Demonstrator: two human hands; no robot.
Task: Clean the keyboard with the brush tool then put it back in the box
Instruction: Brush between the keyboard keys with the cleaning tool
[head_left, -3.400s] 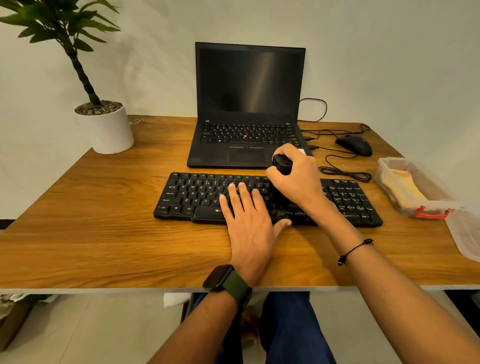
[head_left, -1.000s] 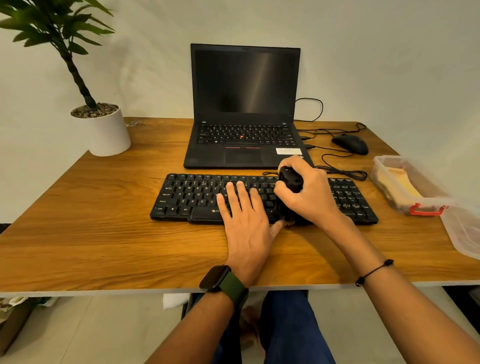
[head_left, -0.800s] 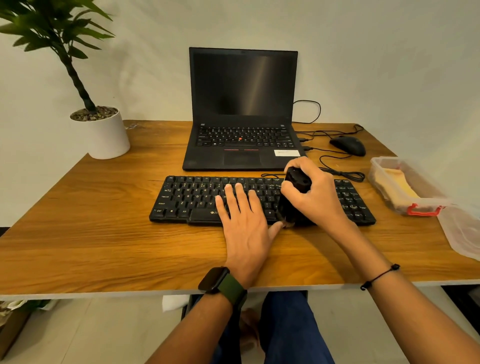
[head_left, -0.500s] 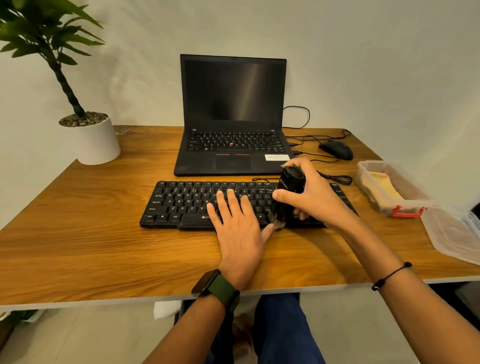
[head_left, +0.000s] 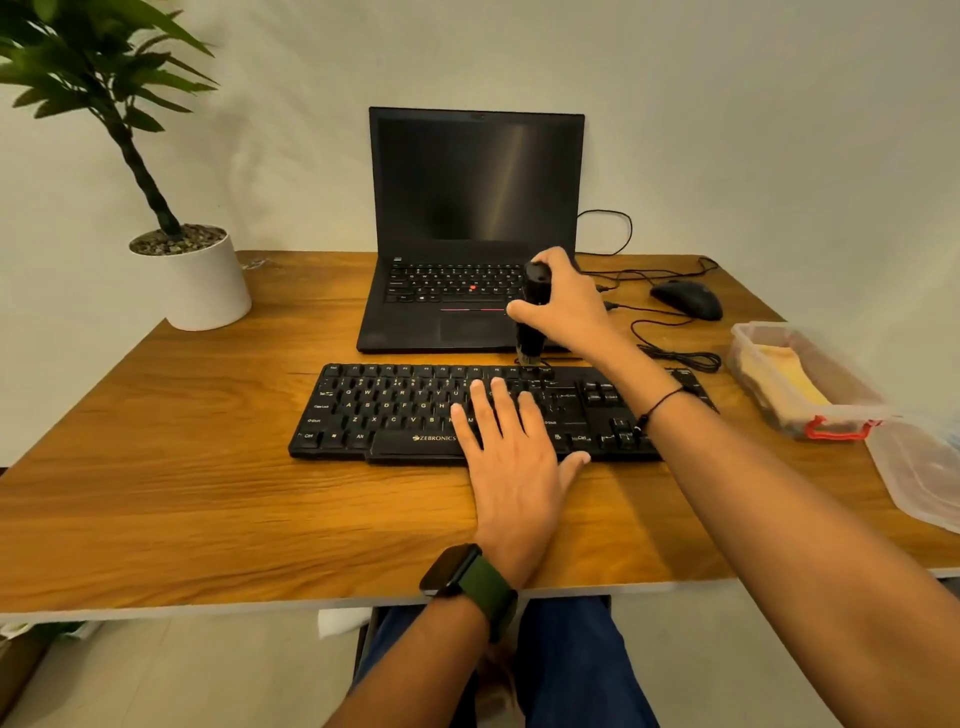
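The brush tool (head_left: 533, 317) stands nearly upright at the far edge of the keyboard (head_left: 415, 410), bristles down at the top key row, right of centre. A second ago the brush sat lower, at the keyboard's near edge beside the left thumb; it has since travelled toward 12 o'clock across the key rows. Judgement: one front-to-back stroke over this column of keys is finished, and the cleaning step is in progress, not complete.

The right hand (head_left: 566, 306) holds the brush in a closed grip, fingers wrapped round the black barrel and thumb on the near side. Whether the bristles touch the keys or hover just above them cannot be told.

The left hand (head_left: 511, 452) lies flat, fingers straight and spread, pressing the keyboard's middle section; it has kept this position throughout and steadies the board.

The keyboard rests on the wooden desk (head_left: 182, 467). At 12 o'clock from it stands the open laptop (head_left: 467, 234), screen dark. At 2 o'clock lies a mouse (head_left: 688, 299) with its coiled cable. At 3 o'clock sits the clear box (head_left: 753, 338) with a red latch, its lid (head_left: 919, 467) lying just beside it toward 4 o'clock. At 10 o'clock stands a potted plant (head_left: 202, 280).

Judgement: the keys left of the resting hand and the far right block remain to be brushed before the brush returns to the box.
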